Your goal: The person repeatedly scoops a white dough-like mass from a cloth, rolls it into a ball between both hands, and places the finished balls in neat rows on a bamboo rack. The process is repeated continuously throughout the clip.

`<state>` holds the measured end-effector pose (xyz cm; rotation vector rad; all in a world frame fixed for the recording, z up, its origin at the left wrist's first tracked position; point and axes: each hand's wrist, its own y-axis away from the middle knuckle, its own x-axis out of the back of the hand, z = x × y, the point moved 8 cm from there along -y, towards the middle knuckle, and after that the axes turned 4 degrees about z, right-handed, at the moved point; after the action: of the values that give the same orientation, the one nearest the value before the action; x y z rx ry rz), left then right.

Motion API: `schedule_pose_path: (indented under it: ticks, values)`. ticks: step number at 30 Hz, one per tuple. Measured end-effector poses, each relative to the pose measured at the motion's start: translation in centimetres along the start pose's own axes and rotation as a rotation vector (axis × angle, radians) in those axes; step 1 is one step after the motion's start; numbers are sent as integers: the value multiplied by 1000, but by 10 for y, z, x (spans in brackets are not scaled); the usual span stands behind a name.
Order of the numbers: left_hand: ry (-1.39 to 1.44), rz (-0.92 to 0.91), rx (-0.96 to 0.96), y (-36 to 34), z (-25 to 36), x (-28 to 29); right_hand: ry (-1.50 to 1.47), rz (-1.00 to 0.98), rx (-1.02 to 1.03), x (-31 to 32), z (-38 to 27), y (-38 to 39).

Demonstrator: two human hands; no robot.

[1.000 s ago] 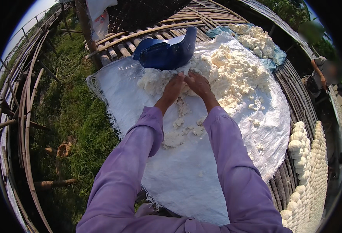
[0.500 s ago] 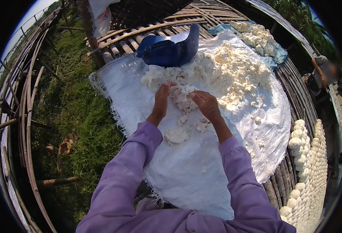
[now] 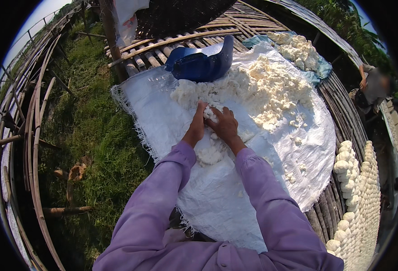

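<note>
On a white woven sheet point(image 3: 221, 207), a crumbly white clump point(image 3: 211, 114) lies between the right hand point(image 3: 225, 125), its fingers curled over it, and the left hand point(image 3: 197, 125), laid against its other side, grip unclear. Beyond sits a blue plastic container point(image 3: 201, 64), contents indiscernible, beside a crumbly heap point(image 3: 278, 88). Nearer, the sheet spreads flat between purple sleeves point(image 3: 271, 203), its left fringe point(image 3: 141, 132) frayed.

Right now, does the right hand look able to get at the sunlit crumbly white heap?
Probably yes: the right hand is on a white clump, but nothing appears to stand between it and the sunlit crumbly white heap.
</note>
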<state>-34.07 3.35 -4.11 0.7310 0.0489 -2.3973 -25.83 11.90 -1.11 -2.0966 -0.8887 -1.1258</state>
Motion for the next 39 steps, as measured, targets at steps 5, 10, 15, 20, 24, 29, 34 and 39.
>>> schedule_pose_path:
  ticks: [5,10,15,20,24,29,34,39]
  values:
    - [-66,159,64,-12,19,-11,-686,-78,-372,23,50,-41]
    - [532,71,213,11,1,-78,-523,-130,-39,132,-20,-20]
    - [857,113,265,23,-15,-116,-364,669,-53,219,-34,33]
    - [914,100,329,29,-28,-127,-500,127,-153,139,-20,34]
    - [709,-16,149,27,-18,-136,-503,769,161,199,-17,49]
    - [643,-47,323,46,-26,-149,-756,319,-372,148,32,43]
    - [517,-35,292,68,-41,-148,-651,494,-110,175,35,71]
    - [505,-135,246,69,-53,-159,-653,719,10,233,15,97]
